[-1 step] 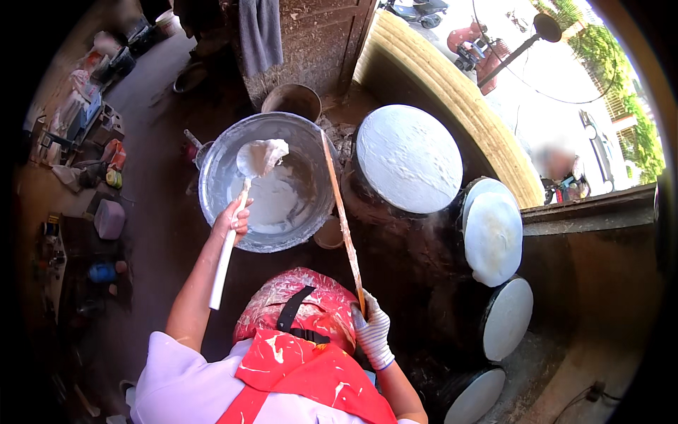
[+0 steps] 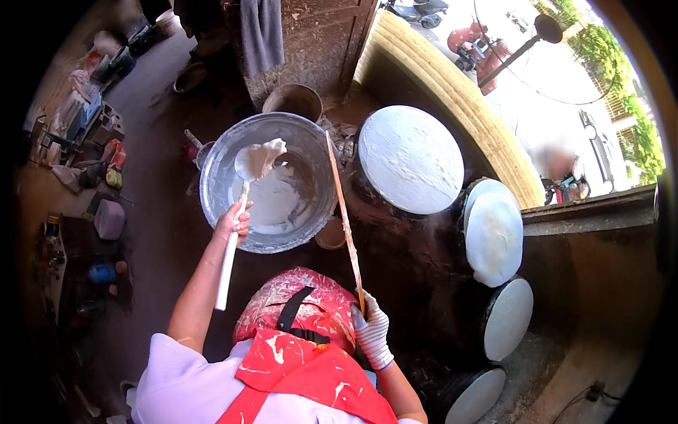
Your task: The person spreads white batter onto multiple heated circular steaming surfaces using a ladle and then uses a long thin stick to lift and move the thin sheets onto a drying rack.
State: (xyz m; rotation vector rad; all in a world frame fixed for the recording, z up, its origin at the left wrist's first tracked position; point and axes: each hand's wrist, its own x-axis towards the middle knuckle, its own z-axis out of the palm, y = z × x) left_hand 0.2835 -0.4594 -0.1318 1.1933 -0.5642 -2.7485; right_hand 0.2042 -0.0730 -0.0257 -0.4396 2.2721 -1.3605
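My bare left hand (image 2: 234,222) is closed round the white handle of a ladle (image 2: 227,272), holding it over a big grey metal basin (image 2: 212,215). A clump of sticky, pale dough (image 2: 265,157) clings to the ladle's head and overhangs its right side. Wet white batter (image 2: 275,205) lies in the bottom of the basin. In a striped work glove, my right hand (image 2: 374,336) grips the lower end of a long wooden stick (image 2: 345,219). The stick is smeared with dough, and its far end reaches up by the basin's right rim.
Right of the basin, a round griddle (image 2: 411,160) bears a white layer. Several more white-topped rounds curve down the right side, one with a loose white sheet (image 2: 493,240). A bucket (image 2: 293,101) stands behind the basin. A low wall (image 2: 452,92) borders the street.
The ladle and its dough have shifted very slightly in my left hand. The stick's far end has moved a touch to the right.
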